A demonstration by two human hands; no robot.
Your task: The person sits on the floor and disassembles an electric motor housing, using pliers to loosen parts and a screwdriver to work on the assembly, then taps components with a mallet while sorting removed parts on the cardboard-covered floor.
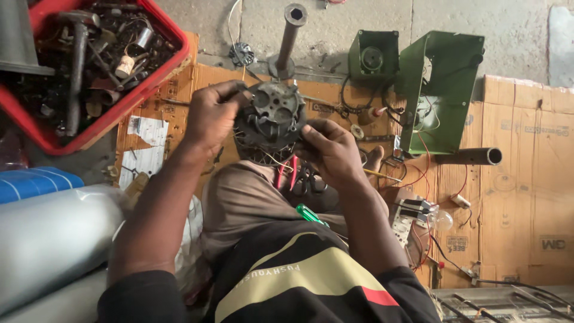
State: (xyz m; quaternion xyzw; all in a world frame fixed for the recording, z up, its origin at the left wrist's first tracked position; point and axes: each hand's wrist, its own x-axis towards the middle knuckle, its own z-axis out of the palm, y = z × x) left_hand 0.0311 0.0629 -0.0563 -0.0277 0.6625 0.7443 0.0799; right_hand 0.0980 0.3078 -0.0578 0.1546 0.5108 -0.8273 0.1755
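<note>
Both hands [212, 113] [329, 149] clasping motor [272, 113] (wrists bent)

A red crate [156, 24] of dark metal scrap and tools stood at upper left, partly on flattened cardboard [514, 197]. A green metal housing [442, 90] and a smaller green box [373, 55] sat at upper right. One grey pipe [290, 36] stood upright; another [472, 157] lay flat. A green-handled screwdriver [310, 214] rested on the lap. A clear bulb [441, 220] lay among red wires.

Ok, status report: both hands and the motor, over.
Left hand gripping motor rim. Right hand at its lower edge, by red wires. Green-handled screwdriver on lap.
</note>
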